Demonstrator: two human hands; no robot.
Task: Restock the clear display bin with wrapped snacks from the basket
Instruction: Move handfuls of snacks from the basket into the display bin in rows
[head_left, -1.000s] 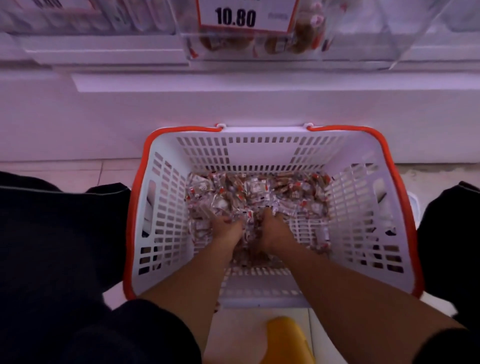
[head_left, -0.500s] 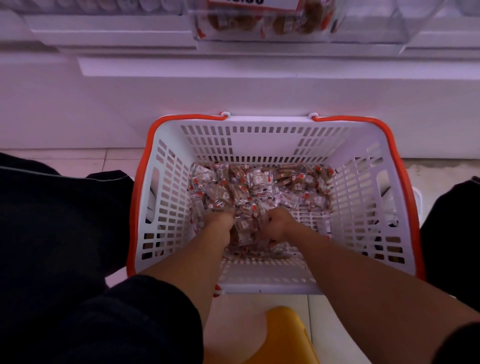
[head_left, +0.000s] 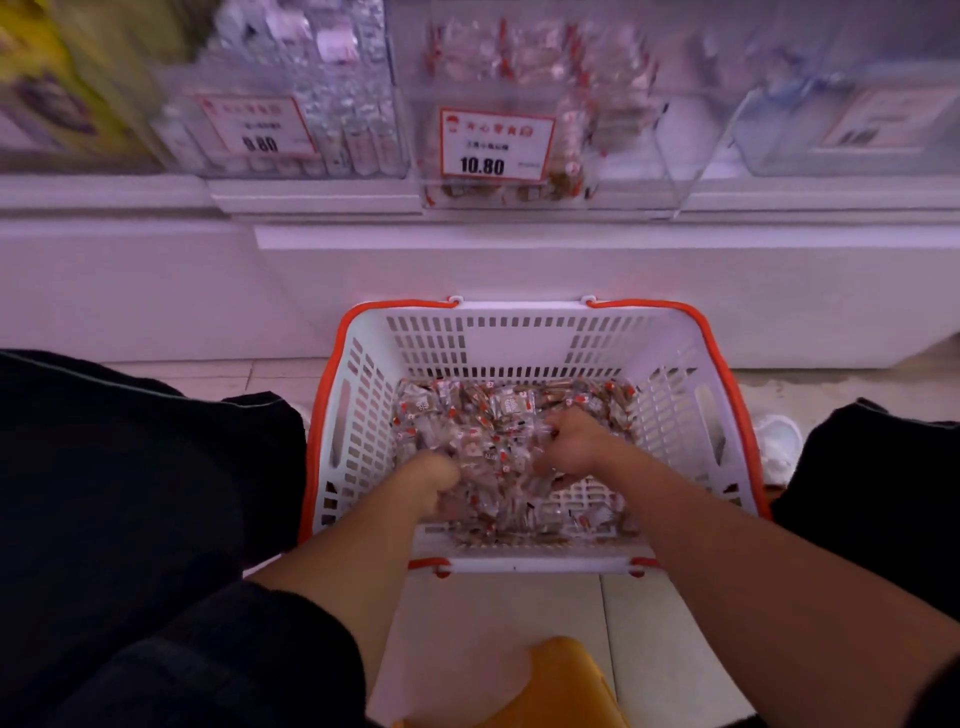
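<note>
White plastic lattice, trimmed in orange, forms the basket (head_left: 675, 364) that sits on the tiled floor (head_left: 675, 597) between the person's knees, just in front of a white shelf base. Its bottom is covered by a loose heap of wrapped snacks (head_left: 511, 410), small clear packets with red and brown print.

Both forearms reach down into the basket. The left hand (head_left: 428, 480) is at the near left of the heap with its fingers curled into the packets, and the right hand (head_left: 571, 441) is a little further in, also curled and buried among the wrappers. Each hand appears to be clamped on a bunch of snacks, the two facing each other with a mound of packets bunched between them (the picture is blurred here, so how many each holds cannot be told).

Above, on the shelf, stands the clear display bin (head_left: 613, 171) with a price card (head_left: 496, 145) reading 10.80. Only a thin layer of the same snacks seems to lie at its bottom, so it looks far from full.

The step in hand seems to be gathering a double handful. The next move calls for lifting both hands together, kept close so that packets do not slip out, then up and forward over the bin's open top before letting go.
</note>
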